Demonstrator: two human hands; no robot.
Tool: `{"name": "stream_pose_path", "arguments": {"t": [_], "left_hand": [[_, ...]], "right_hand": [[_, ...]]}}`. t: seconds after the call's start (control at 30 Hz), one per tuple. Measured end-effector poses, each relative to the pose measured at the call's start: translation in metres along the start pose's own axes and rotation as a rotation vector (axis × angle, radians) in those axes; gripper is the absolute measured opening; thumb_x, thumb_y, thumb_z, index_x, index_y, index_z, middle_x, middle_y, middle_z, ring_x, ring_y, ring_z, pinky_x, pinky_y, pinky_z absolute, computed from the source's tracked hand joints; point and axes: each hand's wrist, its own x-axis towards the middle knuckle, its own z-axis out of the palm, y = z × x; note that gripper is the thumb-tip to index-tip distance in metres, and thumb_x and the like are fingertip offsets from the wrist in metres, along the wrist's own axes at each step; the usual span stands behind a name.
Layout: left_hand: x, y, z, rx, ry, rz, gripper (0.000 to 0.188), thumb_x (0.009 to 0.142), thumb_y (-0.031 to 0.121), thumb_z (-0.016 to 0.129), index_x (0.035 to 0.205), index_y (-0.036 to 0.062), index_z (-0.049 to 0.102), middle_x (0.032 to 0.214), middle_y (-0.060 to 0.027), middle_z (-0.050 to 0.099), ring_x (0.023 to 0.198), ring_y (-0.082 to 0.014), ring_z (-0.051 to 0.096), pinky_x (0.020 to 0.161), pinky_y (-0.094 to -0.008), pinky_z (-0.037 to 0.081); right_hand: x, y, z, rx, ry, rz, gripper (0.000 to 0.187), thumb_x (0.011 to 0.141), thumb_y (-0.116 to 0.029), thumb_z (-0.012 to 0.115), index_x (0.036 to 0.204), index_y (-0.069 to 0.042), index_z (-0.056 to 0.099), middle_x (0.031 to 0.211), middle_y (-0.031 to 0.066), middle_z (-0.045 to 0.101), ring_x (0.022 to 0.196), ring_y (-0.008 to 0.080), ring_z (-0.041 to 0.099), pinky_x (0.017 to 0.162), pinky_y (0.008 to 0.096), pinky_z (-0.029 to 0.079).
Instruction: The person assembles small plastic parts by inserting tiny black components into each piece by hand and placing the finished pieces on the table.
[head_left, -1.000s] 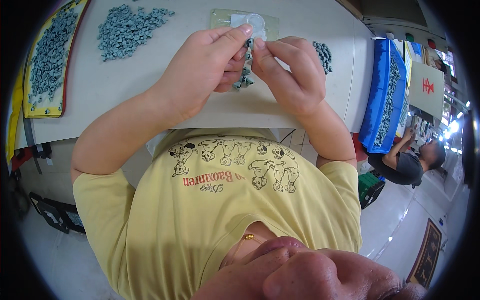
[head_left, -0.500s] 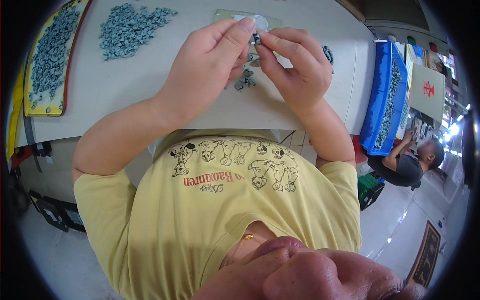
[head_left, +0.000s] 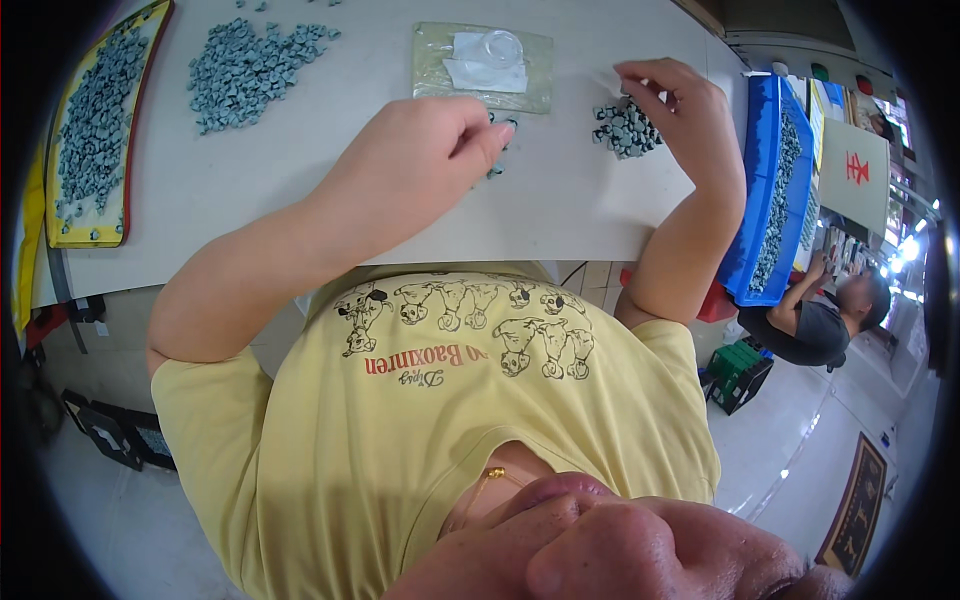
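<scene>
White table (head_left: 580,215), no lip visible on its near edge. Right pile (head_left: 627,132) of grey-green pieces sits loose on it, just beside the right hand (head_left: 692,112). That hand hangs at the pile's far side, thumb and index slightly parted, nothing visible between the tips. Risk: a low fingertip clips the heap and pieces scatter, since nothing walls it in.

Left hand (head_left: 430,150) is half curled over the table, thumb close to the index. Dark bit (head_left: 513,124) at the thumb tip; can't tell if it's gripped or lying behind. Stray pieces (head_left: 495,172) lie just beside, partly hidden. A careless sweep could drag them toward the near edge, cause being the hand blocking the view.

Packet (head_left: 430,65) lies beyond, white slip (head_left: 487,78) and clear disc (head_left: 501,46) on top. Film looks slick, so a knuckle catch could slide the lot.

Big pile (head_left: 245,75) farther left is loose too. Similar colour to the right one, so a mix-up could be hard to spot.

Tray (head_left: 88,240) at far left looks well filled; a bump could spill it. Blue bin (head_left: 748,220) is near the right forearm (head_left: 675,260); fisheye hides the true gap, so can't rule out contact
</scene>
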Motion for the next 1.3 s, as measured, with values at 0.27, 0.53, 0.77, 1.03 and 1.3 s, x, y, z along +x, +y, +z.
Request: {"name": "stream_pose_path", "arguments": {"t": [0.27, 0.53, 0.77, 1.03, 1.3], "left_hand": [[0.001, 0.001, -0.003, 0.145, 0.002, -0.006, 0.031, 0.089, 0.025, 0.053, 0.071, -0.0005, 0.055, 0.05, -0.0101, 0.05, 0.046, -0.0223, 0.049, 0.049, -0.0325, 0.041], [0.001, -0.002, -0.005, -0.691, -0.062, -0.152, 0.01, 0.087, 0.008, 0.047, 0.095, 0.0035, 0.05, 0.08, 0.0015, 0.049, 0.062, -0.0048, 0.038, 0.054, -0.0183, 0.033], [-0.002, -0.001, -0.006, -0.78, -0.173, -0.148, 0.018, 0.093, 0.016, 0.044, 0.098, 0.0015, 0.053, 0.082, 0.0001, 0.051, 0.061, -0.0045, 0.038, 0.052, -0.0187, 0.031], [-0.001, -0.008, -0.011, -0.707, -0.052, -0.08, 0.02, 0.094, 0.02, 0.046, 0.092, 0.0029, 0.056, 0.072, 0.0008, 0.054, 0.056, -0.0029, 0.039, 0.05, -0.018, 0.035], [-0.002, -0.008, -0.008, -0.62, -0.095, -0.131, 0.014, 0.088, 0.009, 0.042, 0.096, 0.004, 0.053, 0.076, 0.002, 0.05, 0.06, -0.0039, 0.037, 0.051, -0.0181, 0.03]], "right_hand": [[-0.005, -0.005, 0.008, -0.007, -0.192, -0.019, 0.02, 0.074, -0.001, 0.064, 0.094, -0.005, 0.065, 0.086, 0.0063, 0.062, 0.066, 0.0164, 0.054, 0.062, 0.0274, 0.046], [-0.005, -0.035, 0.015, 0.069, -0.017, -0.009, 0.017, 0.075, -0.001, 0.064, 0.092, -0.002, 0.063, 0.086, 0.0066, 0.061, 0.071, 0.0134, 0.058, 0.064, 0.0243, 0.046], [-0.001, -0.072, 0.047, 0.435, 0.263, -0.368, 0.02, 0.071, 0.005, 0.068, 0.09, 0.0, 0.066, 0.086, 0.0084, 0.064, 0.072, 0.0147, 0.06, 0.06, 0.0233, 0.047], [0.0, -0.073, 0.055, 0.297, 0.35, -0.521, 0.019, 0.067, 0.005, 0.071, 0.085, -0.001, 0.068, 0.077, 0.0082, 0.064, 0.066, 0.0149, 0.06, 0.054, 0.0224, 0.047], [0.009, -0.058, 0.058, 0.037, 0.495, -0.65, 0.022, 0.06, 0.007, 0.072, 0.079, -0.002, 0.066, 0.074, 0.0051, 0.062, 0.062, 0.0155, 0.058, 0.052, 0.0237, 0.046]]}}
